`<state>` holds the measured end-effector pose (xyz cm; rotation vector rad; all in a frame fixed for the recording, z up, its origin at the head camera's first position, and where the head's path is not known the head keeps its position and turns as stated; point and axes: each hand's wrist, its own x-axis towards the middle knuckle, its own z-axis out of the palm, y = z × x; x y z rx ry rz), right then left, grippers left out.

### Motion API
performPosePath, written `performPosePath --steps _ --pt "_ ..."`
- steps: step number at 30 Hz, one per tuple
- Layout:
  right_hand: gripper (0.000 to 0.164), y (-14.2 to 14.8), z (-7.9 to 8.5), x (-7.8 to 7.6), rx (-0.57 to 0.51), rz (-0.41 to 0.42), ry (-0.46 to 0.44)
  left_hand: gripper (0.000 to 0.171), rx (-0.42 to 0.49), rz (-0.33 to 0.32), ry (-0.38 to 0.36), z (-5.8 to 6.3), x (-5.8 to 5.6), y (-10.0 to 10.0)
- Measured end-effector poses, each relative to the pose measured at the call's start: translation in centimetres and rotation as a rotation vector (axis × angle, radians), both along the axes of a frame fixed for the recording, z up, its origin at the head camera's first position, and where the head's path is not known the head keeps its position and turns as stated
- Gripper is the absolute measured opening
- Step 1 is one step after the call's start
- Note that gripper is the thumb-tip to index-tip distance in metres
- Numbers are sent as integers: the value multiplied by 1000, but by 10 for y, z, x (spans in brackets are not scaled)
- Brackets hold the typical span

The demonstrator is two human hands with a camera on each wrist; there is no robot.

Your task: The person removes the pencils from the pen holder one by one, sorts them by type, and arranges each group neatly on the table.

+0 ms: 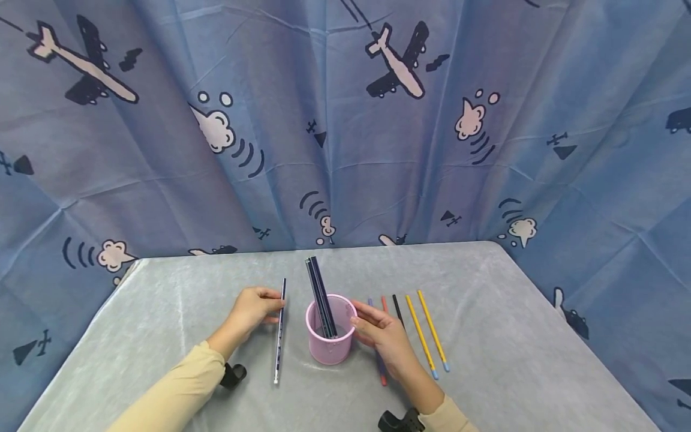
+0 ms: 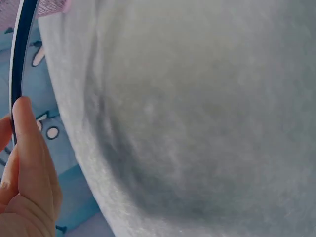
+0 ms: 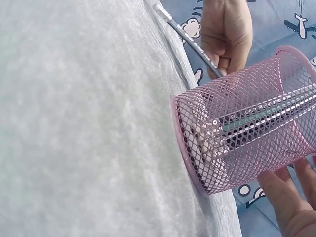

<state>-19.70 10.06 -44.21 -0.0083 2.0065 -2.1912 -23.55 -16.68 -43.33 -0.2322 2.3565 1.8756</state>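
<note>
My left hand (image 1: 252,311) pinches a dark pencil (image 1: 279,342) with a white eraser at its lower end, standing left of a pink mesh pencil cup (image 1: 330,351). The left wrist view shows the pencil's dark shaft (image 2: 20,54) between thumb and fingers. Several dark pencils (image 1: 320,294) lean inside the cup, eraser ends down, seen through the mesh (image 3: 232,84) in the right wrist view. On the cup's right side rest the fairly straight fingertips of my right hand (image 1: 385,339); its fingers (image 3: 284,197) show beside the mesh wall.
Right of the cup lie two yellow pencils (image 1: 420,336) with blue ends, a black pencil (image 1: 397,307), a red one (image 1: 384,380) and a purple one (image 1: 380,364), partly hidden by my right hand. A grey cloth covers the table (image 1: 502,360); a blue patterned curtain (image 1: 291,120) hangs behind it.
</note>
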Motion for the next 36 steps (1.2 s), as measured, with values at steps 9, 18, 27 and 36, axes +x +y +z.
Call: performPosePath --steps 9,18,27,36 --pt "48 0 1 1 -4 4 3 26 -17 -22 -112 -10 -3 -1" --pt "49 0 1 2 -11 5 5 22 -29 -7 -125 -18 -6 -3" --pt "48 -1 2 3 -3 -1 -1 22 -74 -3 -119 -20 -6 -3" --pt "48 -2 0 0 -17 -8 -12 21 -169 -4 -88 -19 -7 1"
